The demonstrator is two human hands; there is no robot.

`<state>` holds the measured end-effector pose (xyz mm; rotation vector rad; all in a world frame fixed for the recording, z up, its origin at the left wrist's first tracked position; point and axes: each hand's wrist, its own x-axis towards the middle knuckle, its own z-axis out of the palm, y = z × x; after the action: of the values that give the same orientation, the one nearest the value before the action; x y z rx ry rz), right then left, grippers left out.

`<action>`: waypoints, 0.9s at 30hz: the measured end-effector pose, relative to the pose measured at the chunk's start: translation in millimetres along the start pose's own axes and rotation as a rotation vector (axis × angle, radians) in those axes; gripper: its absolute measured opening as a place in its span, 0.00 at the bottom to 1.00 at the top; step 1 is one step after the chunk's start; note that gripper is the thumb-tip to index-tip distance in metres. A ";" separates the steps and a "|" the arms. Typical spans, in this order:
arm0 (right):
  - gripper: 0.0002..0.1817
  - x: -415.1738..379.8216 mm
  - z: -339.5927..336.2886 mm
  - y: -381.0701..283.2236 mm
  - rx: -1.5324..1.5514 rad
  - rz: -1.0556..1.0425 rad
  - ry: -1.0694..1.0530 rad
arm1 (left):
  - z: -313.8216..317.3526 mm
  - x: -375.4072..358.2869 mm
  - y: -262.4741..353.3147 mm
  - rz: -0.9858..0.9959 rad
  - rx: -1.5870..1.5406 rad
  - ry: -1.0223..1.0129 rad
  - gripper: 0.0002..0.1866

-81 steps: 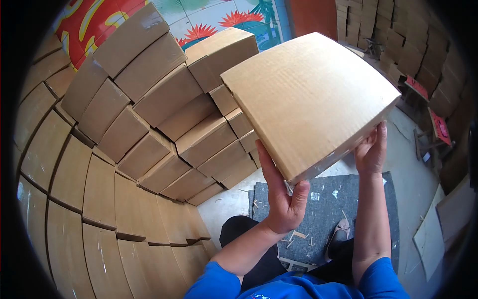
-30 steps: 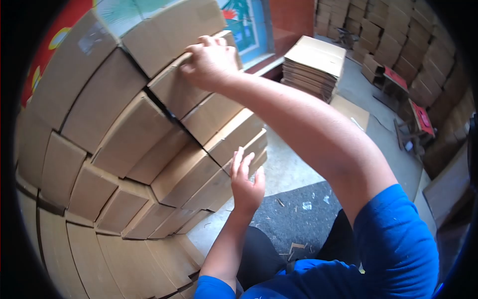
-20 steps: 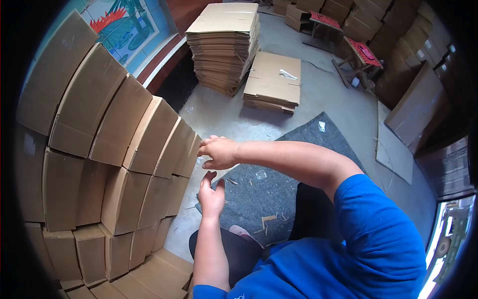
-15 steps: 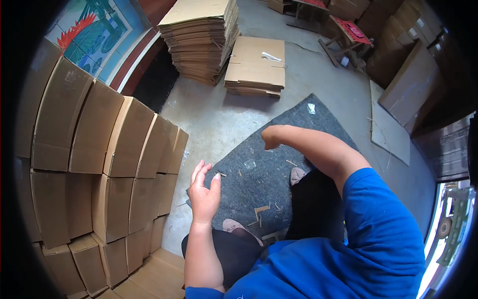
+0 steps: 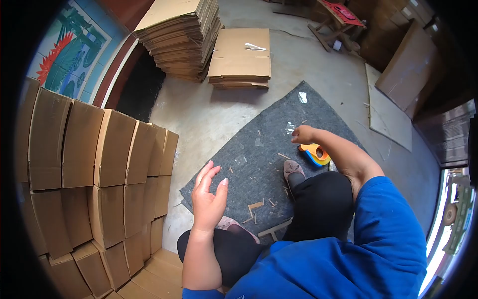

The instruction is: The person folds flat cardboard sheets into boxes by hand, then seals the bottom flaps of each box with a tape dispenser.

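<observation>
My left hand [image 5: 206, 203] is raised over the dark grey mat [image 5: 249, 159], its fingers stretched up and thumb apart, holding nothing. My right hand [image 5: 304, 133] hangs over the mat's right side, fingers loosely bent downward and partly hidden by the back of the hand; nothing shows in it. Just below the right wrist, an orange, yellow and blue tape dispenser [image 5: 315, 155] rests on the mat beside my shoe. A small scrap of clear plastic [image 5: 290, 128] lies close to the right fingertips.
Cardboard boxes [image 5: 110, 149] are stacked as a wall on the left. Ahead stand a tall pile of flattened cartons [image 5: 174, 45] and a lower pile [image 5: 240, 55]. Cardboard bits [image 5: 255, 205] litter the mat. A wooden stool with a red top [image 5: 343, 12] stands far right.
The view has shifted slightly. My right hand has moved right and the forearm has drawn back, uncovering the tape dispenser. My left hand stays raised with fingers spread.
</observation>
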<state>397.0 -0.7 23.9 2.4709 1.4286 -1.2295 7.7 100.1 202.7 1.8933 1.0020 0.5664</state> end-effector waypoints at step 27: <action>0.25 179.7 -74.2 -81.9 0.477 -0.058 0.719 | -29.1 41.0 -4.4 0.010 -0.057 -0.246 0.22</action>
<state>429.1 204.4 -13.3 3.4681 1.4441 -0.7702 8.5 149.6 212.8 1.8653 0.8091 0.3527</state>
